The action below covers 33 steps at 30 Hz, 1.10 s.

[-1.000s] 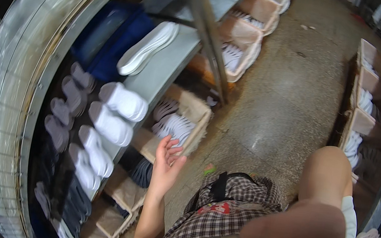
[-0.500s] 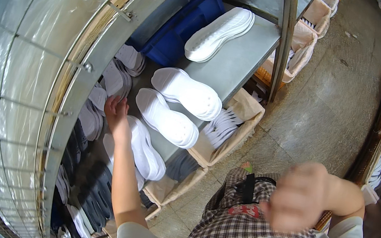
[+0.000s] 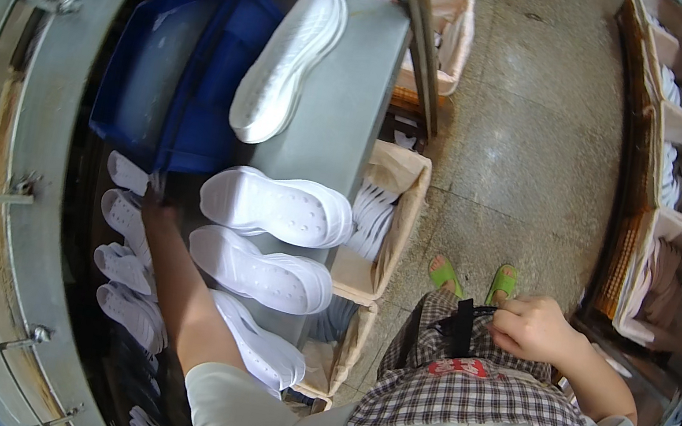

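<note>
My left arm reaches over the shelf to a back row of white shoe soles (image 3: 129,217). My left hand (image 3: 159,209) is in shadow below the corner of a blue plastic bin (image 3: 224,79), beside the end of a small white sole (image 3: 127,172). Its fingers are too dim to make out. Curled fingers close my right hand (image 3: 539,328) in front of my checked apron (image 3: 499,399); whatever they might hold is hidden. Along the shelf's front lie stacked white soles (image 3: 275,206), more white soles (image 3: 260,270) and a partly covered stack (image 3: 260,341).
Another white sole stack (image 3: 288,66) lies on the grey shelf (image 3: 348,80) beside the bin. Cloth-lined baskets (image 3: 412,215) with soles stand below its edge. More lined baskets (image 3: 625,249) line the aisle's right side. A metal post (image 3: 422,39) rises at the shelf's end.
My left hand has moved along the back row toward the blue bin. My right hand has lowered nearer the apron, fingers still curled. The view has turned, bringing my green sandals into sight.
</note>
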{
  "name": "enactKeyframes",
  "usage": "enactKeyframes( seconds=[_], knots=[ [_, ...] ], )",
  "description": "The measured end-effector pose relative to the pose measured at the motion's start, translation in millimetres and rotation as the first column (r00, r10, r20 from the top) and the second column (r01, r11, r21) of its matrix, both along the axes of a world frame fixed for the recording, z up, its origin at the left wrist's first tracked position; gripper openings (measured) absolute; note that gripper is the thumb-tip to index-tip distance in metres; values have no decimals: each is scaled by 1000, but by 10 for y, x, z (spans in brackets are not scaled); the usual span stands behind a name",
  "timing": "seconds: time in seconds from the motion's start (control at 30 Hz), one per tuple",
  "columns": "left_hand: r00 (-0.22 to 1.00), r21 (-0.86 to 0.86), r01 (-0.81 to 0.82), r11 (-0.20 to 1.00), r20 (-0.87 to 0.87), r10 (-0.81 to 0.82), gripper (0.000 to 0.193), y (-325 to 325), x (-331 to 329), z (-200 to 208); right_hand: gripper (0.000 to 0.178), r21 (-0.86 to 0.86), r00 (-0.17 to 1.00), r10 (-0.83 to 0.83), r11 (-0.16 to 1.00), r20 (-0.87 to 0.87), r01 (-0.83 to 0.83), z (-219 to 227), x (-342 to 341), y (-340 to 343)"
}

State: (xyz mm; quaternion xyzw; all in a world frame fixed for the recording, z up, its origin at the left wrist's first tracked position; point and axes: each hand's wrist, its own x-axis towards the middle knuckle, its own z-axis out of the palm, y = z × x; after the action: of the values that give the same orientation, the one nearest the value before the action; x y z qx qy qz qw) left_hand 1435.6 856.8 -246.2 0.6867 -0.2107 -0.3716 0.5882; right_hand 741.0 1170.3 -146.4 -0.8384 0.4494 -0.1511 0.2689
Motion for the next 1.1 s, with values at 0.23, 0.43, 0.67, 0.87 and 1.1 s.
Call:
enactKeyframes(
  seconds=[0.23, 0.43, 0.67, 0.87, 1.1],
  knots=[
    [289, 290, 23, 957, 914, -284, 47, 1020, -807, 884, 17, -19, 996, 48, 999, 72, -47, -206, 15, 117],
    [366, -537, -18, 843, -788, -494, 38, 2741, -2159, 1670, 21, 10, 980, 77, 997, 185, -80, -328, -75, 385],
    [562, -342, 180, 922, -734, -382, 37, 4276, -3859, 1614, 69, 365, 723, -161, 921, 672, -135, -423, -35, 761],
    [427, -151, 644, 750, -742, -516, 63, 4565, -5091, 1241, 106, 373, -239, -458, 868, 856, -329, -353, -42, 941],
    [314, -88, 935, 343, -240, -918, 82, 4338, -5481, 1148, 94, 538, -238, -639, 755, 731, -375, -290, -375, 1350]
  ],
)
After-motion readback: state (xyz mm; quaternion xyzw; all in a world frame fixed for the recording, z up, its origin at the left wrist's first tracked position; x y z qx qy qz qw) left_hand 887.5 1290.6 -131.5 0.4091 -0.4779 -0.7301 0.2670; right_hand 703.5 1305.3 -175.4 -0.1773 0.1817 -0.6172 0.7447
